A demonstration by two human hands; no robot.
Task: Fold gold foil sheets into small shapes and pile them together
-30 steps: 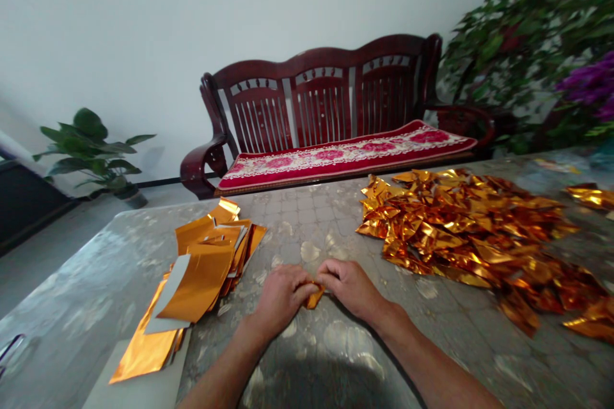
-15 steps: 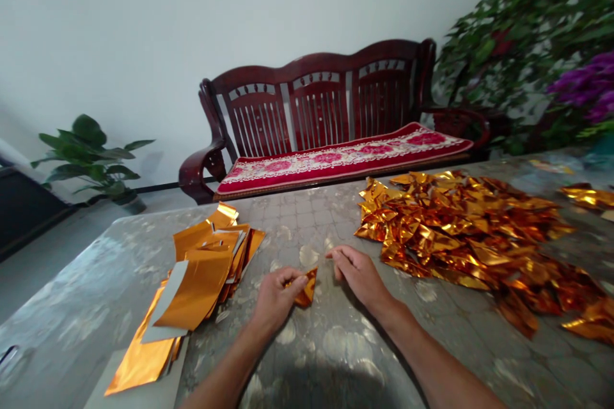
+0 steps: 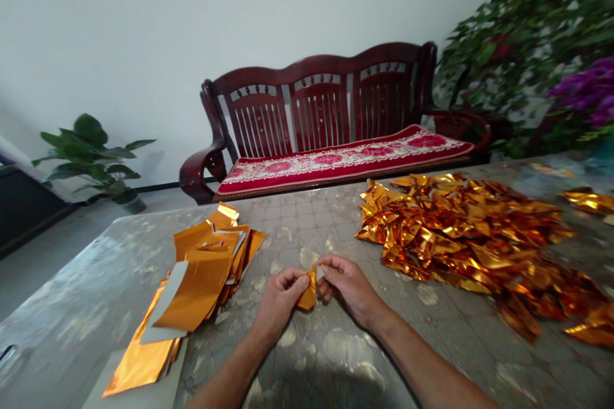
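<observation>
A small folded piece of gold foil paper [image 3: 307, 291] is pinched between both my hands just above the table. My left hand [image 3: 279, 299] grips its left side with thumb and fingers closed. My right hand [image 3: 346, 284] pinches its upper right edge, fingers curled. To the left lies a loose stack of flat gold foil sheets [image 3: 196, 281], some showing their white backs. To the right spreads a large heap of folded gold foil pieces [image 3: 470, 236].
The table [image 3: 336, 345] has a grey patterned cover. Behind it stands a dark wooden bench [image 3: 326, 115] with a red cushion. A potted plant [image 3: 91, 153] is on the floor at left; leafy plants with purple flowers [image 3: 542, 45] stand at right. Stray foil pieces [image 3: 588, 198] lie far right.
My right hand had let go and opened beside the foil piece half a second ago; now it has closed on the piece again, and both hands have lifted it slightly.
</observation>
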